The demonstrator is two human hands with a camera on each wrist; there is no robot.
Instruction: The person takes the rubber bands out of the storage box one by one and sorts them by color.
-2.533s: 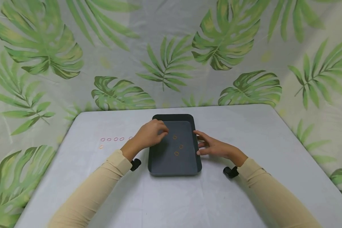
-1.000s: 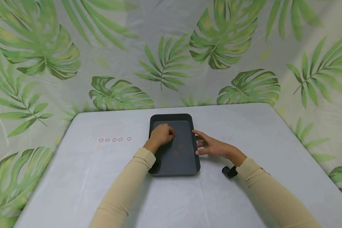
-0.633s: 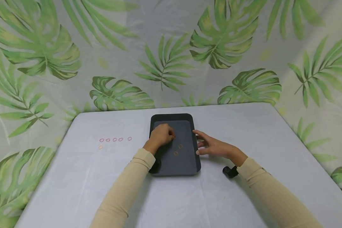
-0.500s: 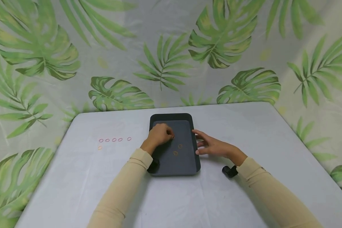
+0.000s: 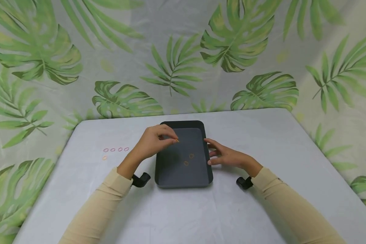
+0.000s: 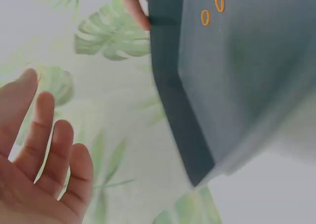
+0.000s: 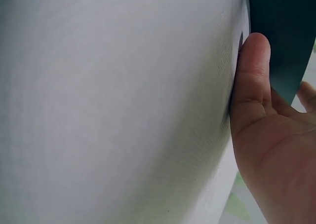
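Note:
My left hand [image 5: 154,140] is raised over the left part of a dark grey baking tray [image 5: 183,178]. Between thumb and forefinger it pinches a small orange rubber band [image 5: 177,140]; the other fingers show in the left wrist view, bent slightly. Two more orange rubber bands [image 6: 216,2] lie on the tray's floor. My right hand [image 5: 227,156] rests against the tray's right side with spread, relaxed fingers. In the right wrist view its thumb [image 7: 254,61] lies along the tray's outer wall.
Left of the tray, a row of red rubber bands [image 5: 120,149] lies on the white tablecloth [image 5: 183,217], its right end hidden behind my left hand. One orange band [image 5: 105,158] sits below the row's left end. A leaf-patterned cloth [image 5: 183,67] hangs behind.
My left hand reached down to the tray floor, took hold of an orange rubber band, and has lifted it up and leftward. The right hand has stayed at the tray's side.

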